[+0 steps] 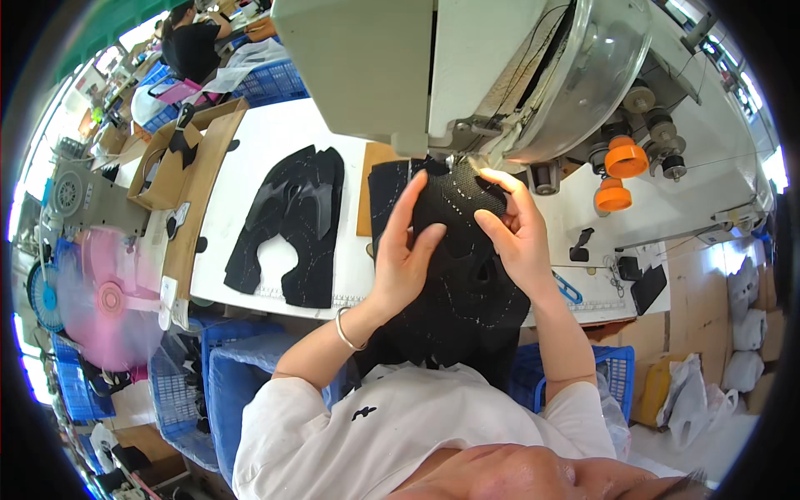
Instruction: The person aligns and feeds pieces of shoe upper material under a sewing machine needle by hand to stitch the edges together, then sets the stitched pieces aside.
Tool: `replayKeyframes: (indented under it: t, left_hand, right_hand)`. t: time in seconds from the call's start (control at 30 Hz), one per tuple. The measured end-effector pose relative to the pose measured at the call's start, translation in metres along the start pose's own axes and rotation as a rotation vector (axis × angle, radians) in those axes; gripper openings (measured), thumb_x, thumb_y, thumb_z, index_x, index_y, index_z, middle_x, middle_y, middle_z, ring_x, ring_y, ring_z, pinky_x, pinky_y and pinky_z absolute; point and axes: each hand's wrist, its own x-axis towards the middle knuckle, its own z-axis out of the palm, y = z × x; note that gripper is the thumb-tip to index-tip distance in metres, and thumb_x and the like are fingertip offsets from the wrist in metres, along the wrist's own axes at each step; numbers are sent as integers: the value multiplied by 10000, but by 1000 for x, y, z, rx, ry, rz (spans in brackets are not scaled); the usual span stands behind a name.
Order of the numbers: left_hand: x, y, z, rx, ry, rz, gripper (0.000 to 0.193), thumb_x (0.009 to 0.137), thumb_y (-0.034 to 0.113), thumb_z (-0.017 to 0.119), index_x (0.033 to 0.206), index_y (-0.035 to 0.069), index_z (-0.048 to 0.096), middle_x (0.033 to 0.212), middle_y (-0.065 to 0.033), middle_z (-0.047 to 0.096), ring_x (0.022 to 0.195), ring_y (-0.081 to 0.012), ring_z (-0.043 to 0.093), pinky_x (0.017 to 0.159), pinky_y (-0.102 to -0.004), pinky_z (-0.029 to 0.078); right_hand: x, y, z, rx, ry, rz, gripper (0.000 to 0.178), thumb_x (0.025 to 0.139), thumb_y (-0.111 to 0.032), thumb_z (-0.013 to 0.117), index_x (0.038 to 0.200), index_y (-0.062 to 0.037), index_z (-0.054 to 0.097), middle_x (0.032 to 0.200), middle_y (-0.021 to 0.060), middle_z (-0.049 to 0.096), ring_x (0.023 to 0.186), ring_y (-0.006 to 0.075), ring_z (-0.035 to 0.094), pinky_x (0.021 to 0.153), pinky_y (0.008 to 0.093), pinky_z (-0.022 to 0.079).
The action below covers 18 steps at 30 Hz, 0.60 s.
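White-sleeved forearms rise from the lower edge of the view toward a black perforated fabric piece [467, 250], which both hands hold up above the near edge of the tabletop [267, 133]. Left hand [404, 250]: palm against the left side of the piece, fingers [398, 212] extended and slightly apart, pressing on the fabric and not pinching it; a metal bangle [346, 329] sits on the wrist. Right hand [517, 229]: fingers curled and clamped on the upper right edge of the piece. Long axis of the piece: runs from the person's chest away toward the sewing machine [433, 75]. Far end: points at the needle area, directly under the machine head, touching or just short of it; which one cannot be determined. Near end: hangs down over the lap. Right hand is nearer to the needle area than the left. A second black cut piece [292, 221] lies flat on the tabletop, well to the left, apart from both hands. Two orange thread cones [621, 175] stand right of the machine. A pink fan [104, 296] stands at far left, beside blue crates [225, 367].
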Motion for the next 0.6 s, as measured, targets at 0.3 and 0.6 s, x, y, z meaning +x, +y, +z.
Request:
replayKeyframes:
  t: [0.3,0.6]
  left_hand:
    - [36,4,-32,983,-129,1026,295,759,38,652,1043,5,723,1136,-153,661,1144,-283,628,994,-401,535]
    - [61,-1,-36,882,-111,1087,268,747,54,668,999,-18,727,1071,-133,687,1069,-277,675,934,-381,576]
  right_hand:
    - [3,-6,-7,-46,8,35,313,909,-96,662,1219,-71,629,698,-100,485,518,-39,345,463,157,242]
    - [10,0,-4,71,70,164,297,901,-96,673,1189,-33,638,793,-51,567,519,-28,370,436,162,251]
